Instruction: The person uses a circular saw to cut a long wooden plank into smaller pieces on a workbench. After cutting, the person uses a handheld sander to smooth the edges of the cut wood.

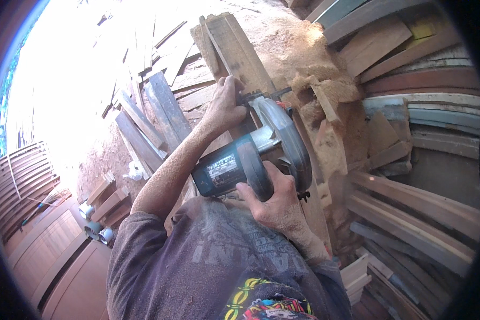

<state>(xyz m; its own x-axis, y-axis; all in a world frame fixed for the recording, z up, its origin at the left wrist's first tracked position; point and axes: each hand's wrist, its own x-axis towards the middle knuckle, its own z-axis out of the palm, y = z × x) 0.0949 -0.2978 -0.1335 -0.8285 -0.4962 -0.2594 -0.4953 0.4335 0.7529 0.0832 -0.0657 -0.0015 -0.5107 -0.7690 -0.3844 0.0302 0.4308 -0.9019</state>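
A circular saw with a dark teal motor body and silver metal blade guard point(266, 138) lies near the middle of the frame, on a long light-brown wooden beam point(242, 50) that runs toward the top centre. The right hand point(276, 200) is wrapped around the saw's black rear handle, thumb on the near side. The left hand point(228, 104) is curled at the saw's front edge, over the beam; whether its fingertips pinch the base or the wood, I cannot tell.

The step in hand looks like guiding the saw along the beam; the blade is hidden, so whether it is cutting is unclear. The next move probably calls for steady forward pressure, with the left fingers clear of the cutting line.

Tan sawdust point(298, 53) coats the surface at the upper centre. Stacked boards point(416, 213) fill the right side, reddish-brown wooden panels point(77, 288) lie lower left, and glare whitens the upper left.
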